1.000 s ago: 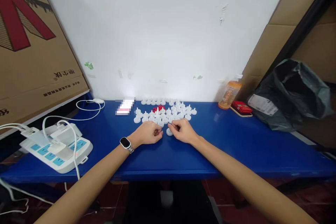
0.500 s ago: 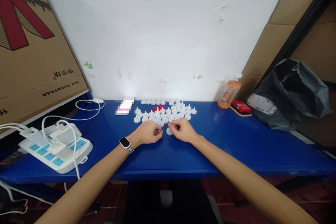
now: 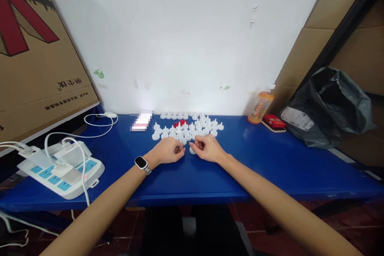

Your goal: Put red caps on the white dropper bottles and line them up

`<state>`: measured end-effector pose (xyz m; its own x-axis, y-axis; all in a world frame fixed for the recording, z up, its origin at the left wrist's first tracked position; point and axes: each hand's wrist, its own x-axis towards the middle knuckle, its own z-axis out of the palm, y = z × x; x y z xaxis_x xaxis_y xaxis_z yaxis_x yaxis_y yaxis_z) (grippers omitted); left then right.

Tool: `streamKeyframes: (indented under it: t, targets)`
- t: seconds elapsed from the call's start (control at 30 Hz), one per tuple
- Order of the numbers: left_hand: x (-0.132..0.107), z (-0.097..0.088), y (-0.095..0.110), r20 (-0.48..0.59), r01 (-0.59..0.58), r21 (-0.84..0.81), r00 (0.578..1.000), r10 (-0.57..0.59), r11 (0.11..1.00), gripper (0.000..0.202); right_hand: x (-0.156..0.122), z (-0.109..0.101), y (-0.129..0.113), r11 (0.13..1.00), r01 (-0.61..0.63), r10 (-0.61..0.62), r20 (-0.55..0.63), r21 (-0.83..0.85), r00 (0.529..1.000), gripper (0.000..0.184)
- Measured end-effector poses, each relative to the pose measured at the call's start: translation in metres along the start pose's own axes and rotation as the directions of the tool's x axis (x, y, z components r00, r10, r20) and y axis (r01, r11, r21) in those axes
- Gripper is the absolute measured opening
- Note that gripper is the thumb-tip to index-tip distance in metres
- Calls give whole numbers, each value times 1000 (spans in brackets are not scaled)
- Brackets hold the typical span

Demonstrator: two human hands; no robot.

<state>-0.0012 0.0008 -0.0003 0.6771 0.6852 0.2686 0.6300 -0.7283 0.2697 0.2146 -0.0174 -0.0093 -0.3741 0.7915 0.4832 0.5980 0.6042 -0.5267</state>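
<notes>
Both my hands rest on the blue table (image 3: 270, 168), close together near its middle. My left hand (image 3: 168, 151), with a watch (image 3: 141, 164) on the wrist, is curled into a loose fist, fingertips pinched together. My right hand (image 3: 207, 148) is curled the same way, pinching something too small to make out. One white cap (image 3: 192, 151) lies on the table between them, touching the right fingers. Just behind the hands spreads a cluster of several small white plastic caps (image 3: 187, 126), with a little heap of red pieces (image 3: 180, 123) among them.
A white power strip (image 3: 60, 168) with plugged chargers and cables sits at the left. Cardboard boxes (image 3: 36, 60) lean at the left wall. An orange bottle (image 3: 260, 108), a red packet (image 3: 274, 122) and a black bag (image 3: 327, 108) stand at the right. A white wall is behind.
Both hands stay nearly still; the right hand has edged slightly left toward the single cap. The view has shifted a little.
</notes>
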Motion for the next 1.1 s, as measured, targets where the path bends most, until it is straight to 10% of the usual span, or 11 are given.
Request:
streamKeyframes:
  t: [0.37,0.6,1.1]
  targets:
    - [10,-29,-33,-410,175,-101,889,-201,979,23,5,-4,4,997,-56,59,-54,48,997,35]
    - [51,-32,-55,-226,198,-54,952,-205,979,26,10,-8,12,993,-102,109,-126,62,986,37]
    - [52,-15,-54,-246,194,-84,947,-209,977,18,9,-6,-3,994,-109,109,5,-10,994,15]
